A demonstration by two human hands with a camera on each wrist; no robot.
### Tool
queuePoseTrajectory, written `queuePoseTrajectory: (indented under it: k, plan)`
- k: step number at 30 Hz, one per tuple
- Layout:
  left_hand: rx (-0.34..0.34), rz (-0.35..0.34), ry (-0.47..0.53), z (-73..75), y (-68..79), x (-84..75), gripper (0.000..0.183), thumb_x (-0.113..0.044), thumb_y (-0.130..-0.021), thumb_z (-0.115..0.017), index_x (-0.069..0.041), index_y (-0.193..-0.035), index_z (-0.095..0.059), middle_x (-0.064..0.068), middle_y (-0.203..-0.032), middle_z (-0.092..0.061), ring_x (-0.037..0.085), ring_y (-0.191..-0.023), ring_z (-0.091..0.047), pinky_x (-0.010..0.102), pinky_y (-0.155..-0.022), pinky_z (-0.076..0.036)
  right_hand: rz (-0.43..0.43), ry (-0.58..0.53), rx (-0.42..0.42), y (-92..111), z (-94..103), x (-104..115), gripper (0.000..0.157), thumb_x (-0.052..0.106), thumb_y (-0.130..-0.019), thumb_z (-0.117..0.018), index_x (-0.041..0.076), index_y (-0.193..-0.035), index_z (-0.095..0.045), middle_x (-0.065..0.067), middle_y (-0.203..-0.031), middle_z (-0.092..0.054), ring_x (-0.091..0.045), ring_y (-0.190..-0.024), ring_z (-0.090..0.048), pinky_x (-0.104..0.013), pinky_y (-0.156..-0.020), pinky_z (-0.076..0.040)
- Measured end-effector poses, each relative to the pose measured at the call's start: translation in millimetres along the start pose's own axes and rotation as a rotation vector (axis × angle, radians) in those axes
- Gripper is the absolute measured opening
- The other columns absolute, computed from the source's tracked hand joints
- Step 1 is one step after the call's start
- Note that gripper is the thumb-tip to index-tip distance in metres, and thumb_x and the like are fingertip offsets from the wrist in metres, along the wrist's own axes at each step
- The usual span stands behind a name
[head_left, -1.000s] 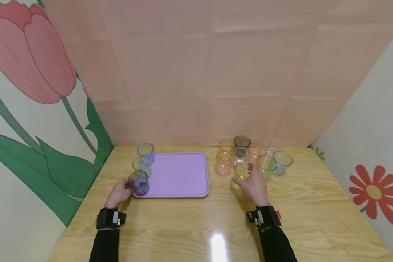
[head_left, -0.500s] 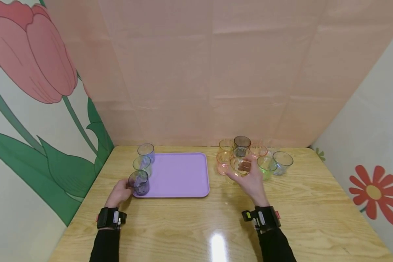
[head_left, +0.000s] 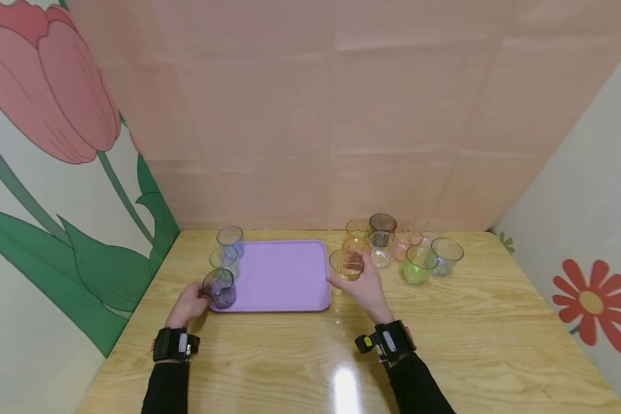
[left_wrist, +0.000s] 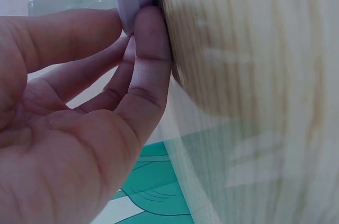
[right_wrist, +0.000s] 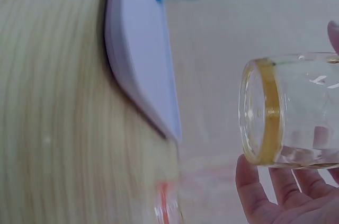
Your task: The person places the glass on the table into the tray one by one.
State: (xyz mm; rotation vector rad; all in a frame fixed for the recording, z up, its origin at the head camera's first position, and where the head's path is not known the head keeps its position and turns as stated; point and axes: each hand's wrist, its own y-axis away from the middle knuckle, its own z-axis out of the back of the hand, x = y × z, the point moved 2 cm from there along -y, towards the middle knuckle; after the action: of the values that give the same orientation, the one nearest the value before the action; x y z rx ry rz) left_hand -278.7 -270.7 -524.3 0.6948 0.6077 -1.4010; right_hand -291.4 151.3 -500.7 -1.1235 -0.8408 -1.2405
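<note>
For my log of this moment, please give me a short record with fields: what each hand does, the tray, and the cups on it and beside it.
left hand: the left hand touches the near left corner of the purple tray
right hand: the right hand holds a yellow cup by the tray's right edge
cups on tray: three along the left side, the purple cup nearest
cups on table: a group right of the tray, among them a green cup

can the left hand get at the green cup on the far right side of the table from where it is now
Probably not easily. The left hand rests at the tray's near left corner, while the green cup stands far across, beyond the right hand and the yellow cup it holds.
</note>
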Motion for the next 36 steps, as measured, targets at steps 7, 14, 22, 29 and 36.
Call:
queuePoseTrajectory:
  k: [7,14,22,29,36]
  plan:
    - [0.009,0.018,0.004,0.2,0.7,-0.8,0.026,0.009,-0.087,-0.054,0.012,-0.109,-0.069,0.018,-0.098,-0.069,0.029,-0.09,-0.059,0.035,-0.081,-0.047,-0.027,-0.118,0.123,-7.1,-34.9,1.4,0.084,0.01,-0.083,-0.089,0.004,-0.153,-0.043,-0.029,-0.139,-0.055,-0.048,-0.128,-0.061,-0.039,-0.094,-0.059]
    - [0.004,0.049,-0.014,-1.2,0.7,-1.4,0.022,0.006,-0.087,-0.059,0.01,-0.105,-0.07,0.021,-0.102,-0.072,0.031,-0.094,-0.063,0.049,-0.091,-0.053,-0.021,-0.123,0.186,-21.0,-70.4,1.5,0.083,0.009,-0.081,-0.09,0.002,-0.151,-0.045,-0.031,-0.138,-0.058,-0.048,-0.127,-0.062,-0.051,-0.106,-0.054]
    - [-0.011,0.037,-0.033,0.8,0.4,-1.9,0.022,0.005,-0.084,-0.061,0.009,-0.103,-0.072,0.019,-0.097,-0.073,0.03,-0.091,-0.064,0.04,-0.083,-0.052,-0.049,-0.098,0.225,-36.1,-104.5,1.7,0.086,0.012,-0.078,-0.092,0.0,-0.15,-0.044,-0.029,-0.14,-0.06,-0.047,-0.132,-0.058,-0.055,-0.113,-0.048]
    - [-0.004,0.061,-0.017,1.8,0.1,-3.9,0.025,0.005,-0.086,-0.059,0.011,-0.107,-0.071,0.022,-0.102,-0.073,0.032,-0.095,-0.064,0.048,-0.09,-0.053,-0.031,0.027,0.251,-46.7,-127.8,6.7,0.086,0.018,-0.076,-0.094,-0.002,-0.147,-0.049,-0.025,-0.14,-0.061,-0.043,-0.131,-0.058,-0.054,-0.113,-0.046]
    - [-0.005,0.067,0.005,-0.2,-0.6,-2.1,0.024,0.006,-0.086,-0.059,0.011,-0.107,-0.07,0.019,-0.099,-0.071,0.029,-0.091,-0.061,0.036,-0.08,-0.05,-0.014,0.158,0.253,-58.0,-144.1,9.9,0.084,0.021,-0.077,-0.094,-0.003,-0.145,-0.051,-0.025,-0.136,-0.066,-0.04,-0.125,-0.064,-0.052,-0.109,-0.05]
